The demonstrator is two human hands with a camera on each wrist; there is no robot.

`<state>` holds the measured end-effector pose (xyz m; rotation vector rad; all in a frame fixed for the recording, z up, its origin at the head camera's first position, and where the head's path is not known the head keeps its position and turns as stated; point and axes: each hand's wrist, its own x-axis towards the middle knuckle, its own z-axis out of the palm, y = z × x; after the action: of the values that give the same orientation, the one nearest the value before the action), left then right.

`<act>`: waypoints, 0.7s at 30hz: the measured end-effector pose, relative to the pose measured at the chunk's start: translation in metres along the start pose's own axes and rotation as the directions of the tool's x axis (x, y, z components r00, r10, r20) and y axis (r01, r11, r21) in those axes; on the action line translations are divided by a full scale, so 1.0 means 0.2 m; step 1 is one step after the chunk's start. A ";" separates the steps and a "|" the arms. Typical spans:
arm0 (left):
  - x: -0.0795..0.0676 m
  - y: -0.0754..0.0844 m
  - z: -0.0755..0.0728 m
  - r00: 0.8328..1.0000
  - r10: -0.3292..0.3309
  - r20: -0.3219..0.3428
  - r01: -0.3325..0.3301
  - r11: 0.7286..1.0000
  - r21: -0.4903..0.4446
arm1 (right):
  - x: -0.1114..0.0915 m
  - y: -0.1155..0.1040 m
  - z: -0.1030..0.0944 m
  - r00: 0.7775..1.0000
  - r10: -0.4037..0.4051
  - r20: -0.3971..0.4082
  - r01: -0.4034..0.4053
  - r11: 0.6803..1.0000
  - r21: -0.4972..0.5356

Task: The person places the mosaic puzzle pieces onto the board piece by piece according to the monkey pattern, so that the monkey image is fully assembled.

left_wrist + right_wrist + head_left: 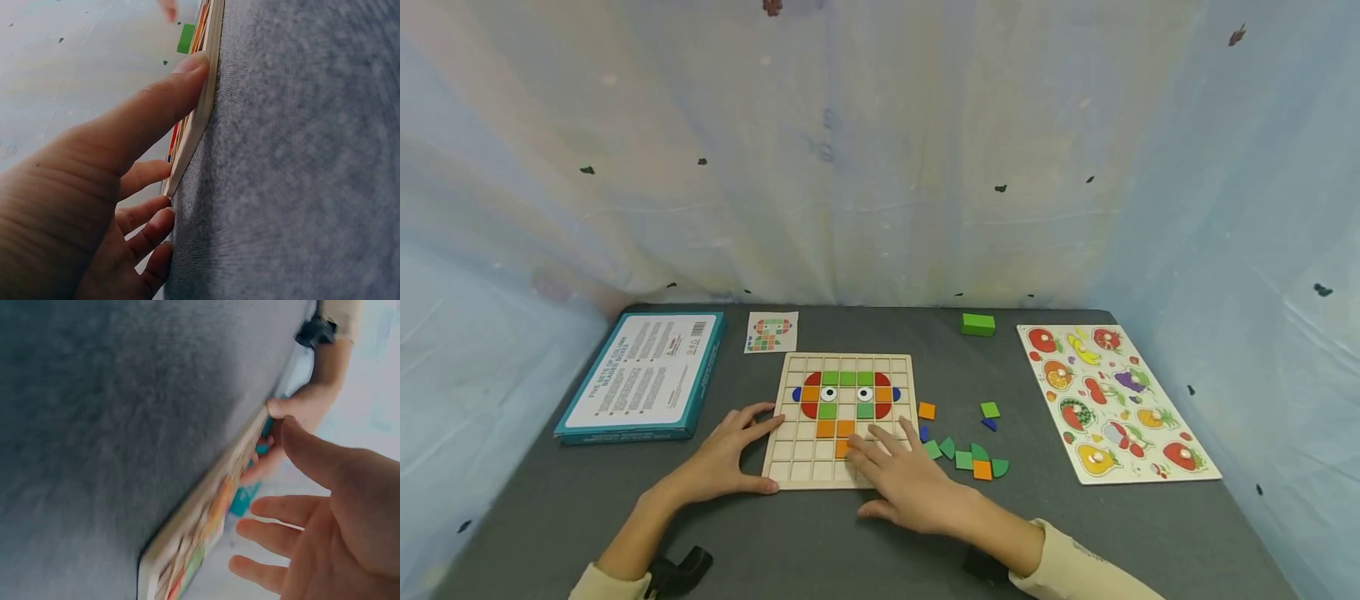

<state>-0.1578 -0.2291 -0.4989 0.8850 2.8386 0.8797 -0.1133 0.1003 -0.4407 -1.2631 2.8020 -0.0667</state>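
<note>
A wooden grid board [801,472] lies on the table, part filled with a pattern of coloured pieces and two round eye pieces [829,393]. My left hand [718,457] rests against the board's left side, its thumb [181,78] at the near corner and fingertips along the edge. Over the board's near right part hovers my right hand [910,487], fingers spread, nothing visible in its grasp. Its fingertips are close to an orange square [842,449] in the grid. That hand hides the board's near right corner.
Loose pieces, such as a green square [963,460] and an orange square [982,470], lie right of the board. A pattern card [782,341] and a green block [977,325] are behind. A teal box [625,375] stands left, a fruit puzzle [1120,400] right.
</note>
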 end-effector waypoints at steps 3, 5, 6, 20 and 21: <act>0.00 0.00 0.00 1.000 -0.002 0.003 0.002 1.000 0.000 | -0.08 0.07 -0.03 0.996 0.056 -0.062 -0.050 0.995 0.090; 0.00 0.00 0.00 1.000 -0.002 0.004 0.002 1.000 0.002 | -0.15 0.13 -0.04 0.987 0.111 -0.116 -0.094 0.985 0.142; 0.00 0.00 0.00 1.000 -0.002 0.003 0.002 1.000 0.002 | -0.19 0.16 -0.04 0.980 0.141 -0.140 -0.118 0.980 0.161; 0.01 0.01 -0.01 1.000 -0.010 0.014 0.010 1.000 -0.001 | -0.42 0.37 0.08 0.870 0.455 -0.189 -0.405 0.879 0.251; 0.00 0.01 -0.01 1.000 -0.010 0.014 0.010 1.000 -0.003 | -0.42 0.38 0.08 0.867 0.464 -0.184 -0.415 0.875 0.251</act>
<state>-0.1580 -0.2285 -0.4966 0.8724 2.8262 0.8727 -0.1122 0.2135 -0.4572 -0.5770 3.1100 -0.4985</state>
